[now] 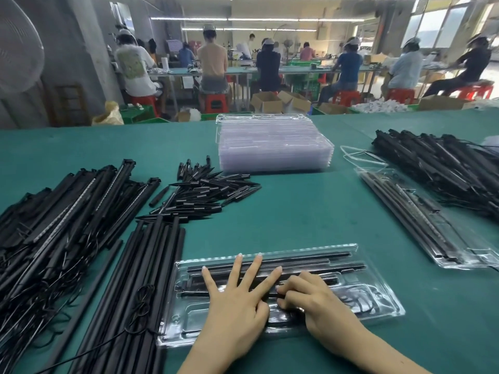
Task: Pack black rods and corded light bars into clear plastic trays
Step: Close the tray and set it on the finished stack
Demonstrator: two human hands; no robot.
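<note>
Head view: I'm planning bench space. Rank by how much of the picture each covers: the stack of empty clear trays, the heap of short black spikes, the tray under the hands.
1. tray under the hands, though it lies nearest the camera
2. stack of empty clear trays
3. heap of short black spikes, close to the stack, so unsure

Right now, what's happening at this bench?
A person is packing a clear tray on the green table. The left hand lies flat with spread fingers on the black rods in it, while the right hand curls its fingers onto a part in the tray. Loose rods and light bars lie to the left, empty trays behind, a filled tray to the right.
</note>
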